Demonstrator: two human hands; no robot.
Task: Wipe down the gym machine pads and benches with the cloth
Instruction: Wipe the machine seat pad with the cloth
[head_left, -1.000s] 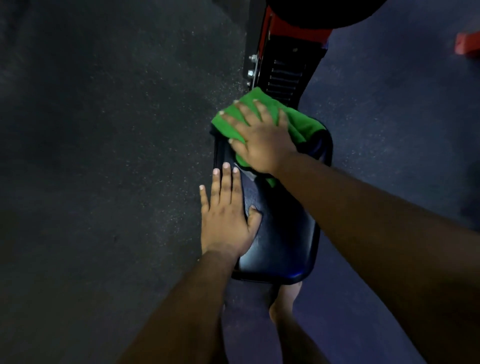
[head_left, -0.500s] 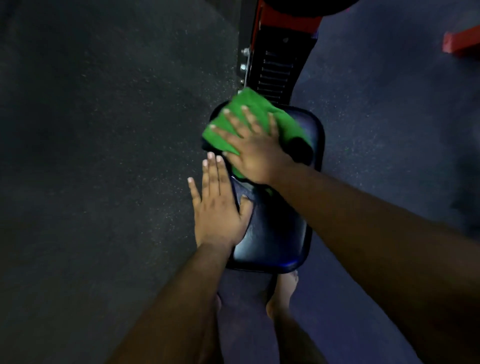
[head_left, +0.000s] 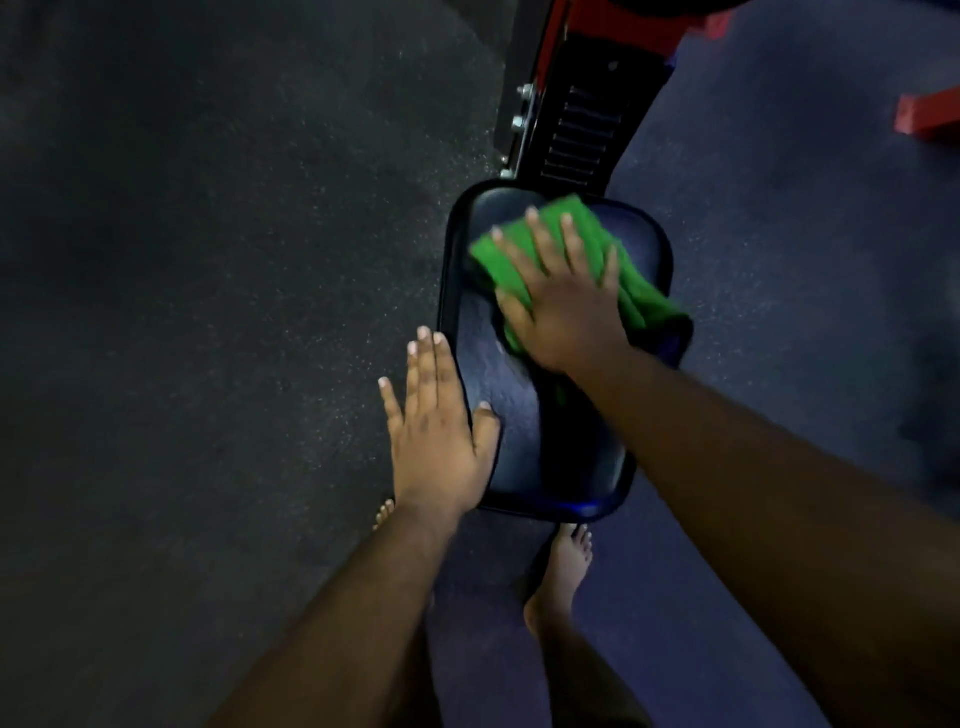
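Both hands lie flat, left (head_left: 439, 441) and right (head_left: 558, 296), fingers spread.

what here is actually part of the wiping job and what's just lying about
Part of the job:
green cloth
black seat pad
right hand pressing the cloth
left hand flat on the pad's edge

Just there:
red bar
machine frame

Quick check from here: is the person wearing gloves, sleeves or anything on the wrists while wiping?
No. Both the left hand and the right hand are bare, with no gloves, rings, watch or wristbands showing. Both forearms are uncovered as far as the frame shows, so no sleeves are visible. The fingernails are short and unpainted.
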